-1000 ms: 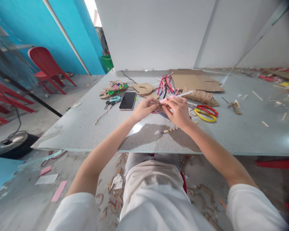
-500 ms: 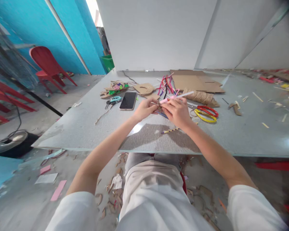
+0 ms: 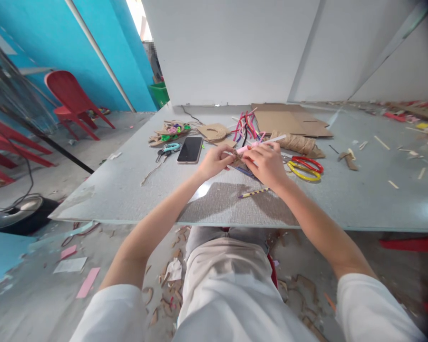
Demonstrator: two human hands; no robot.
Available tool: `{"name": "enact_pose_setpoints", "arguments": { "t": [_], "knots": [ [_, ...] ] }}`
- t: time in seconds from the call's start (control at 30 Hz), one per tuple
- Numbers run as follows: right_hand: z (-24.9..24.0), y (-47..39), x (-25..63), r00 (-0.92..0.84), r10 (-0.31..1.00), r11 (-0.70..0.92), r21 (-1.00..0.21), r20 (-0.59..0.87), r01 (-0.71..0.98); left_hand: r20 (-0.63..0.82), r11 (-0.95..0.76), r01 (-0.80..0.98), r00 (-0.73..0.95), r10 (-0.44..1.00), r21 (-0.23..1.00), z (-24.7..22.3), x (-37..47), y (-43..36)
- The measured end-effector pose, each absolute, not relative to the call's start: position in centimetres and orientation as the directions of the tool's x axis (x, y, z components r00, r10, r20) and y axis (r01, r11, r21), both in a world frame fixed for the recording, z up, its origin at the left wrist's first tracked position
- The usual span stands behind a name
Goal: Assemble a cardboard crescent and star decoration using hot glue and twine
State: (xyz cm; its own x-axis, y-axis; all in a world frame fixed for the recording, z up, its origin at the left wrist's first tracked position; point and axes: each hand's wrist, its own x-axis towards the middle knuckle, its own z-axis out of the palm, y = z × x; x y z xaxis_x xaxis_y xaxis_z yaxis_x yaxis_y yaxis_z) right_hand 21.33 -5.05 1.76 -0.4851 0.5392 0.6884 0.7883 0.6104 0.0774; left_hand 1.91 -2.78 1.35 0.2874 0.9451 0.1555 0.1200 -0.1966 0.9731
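Note:
Over the middle of the table, my left hand (image 3: 217, 160) is closed, thumb and fingertips pinching a small brown piece (image 3: 238, 156) that looks like cardboard or twine. From the other side my right hand (image 3: 266, 162) is closed at the same piece, its fingertips partly hiding it. A pink tool with a whitish stick (image 3: 276, 138) shows just behind my right fingers; whether that hand touches it I cannot tell. Under the hands a dark blue, thin item (image 3: 248, 172) is partly covered. Nearer me lies a striped pencil (image 3: 254, 193).
Scissors (image 3: 305, 168) with red and yellow handles lie right of my hands. Behind are a brown twine roll (image 3: 296, 144), cardboard sheets (image 3: 288, 118) and coloured pipe cleaners (image 3: 246, 126). A phone (image 3: 190, 150) and keys (image 3: 167, 151) lie left. Scraps (image 3: 381, 142) litter the right.
My right hand has shifted very slightly right, with its fingers a little more spread over the work. The left hand stays almost in place, still pinching the brown piece.

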Motion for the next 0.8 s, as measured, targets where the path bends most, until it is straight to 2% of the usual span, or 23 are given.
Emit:
{"name": "enact_pose_setpoints", "arguments": {
  "t": [0.17, 0.37, 0.53, 0.8],
  "knots": [
    [1.46, -4.99, 21.28, -0.497, 0.517, 0.615, 0.101, 0.697, 0.782, 0.215, -0.26, 0.103, 0.327, 0.92, 0.96, 0.8, 2.0, -2.58],
    [1.55, -4.95, 21.23, -0.435, 0.55, 0.612, 0.011, 0.713, 0.791, 0.22, -0.279, 0.087, 0.413, 0.884, 0.956, 0.93, 2.19, -2.95],
    [1.75, -4.95, 21.28, -0.422, 0.566, 0.638, -0.053, 0.708, 0.768, 0.255, -0.309, 0.096, 0.367, 0.894, 0.946, 0.76, 2.01, -2.65],
    [1.65, -4.95, 21.34, -0.449, 0.529, 0.669, -0.028, 0.72, 0.743, 0.27, -0.334, 0.115, 0.375, 0.887, 0.935, 0.73, 1.98, -2.46]
  ]
}}
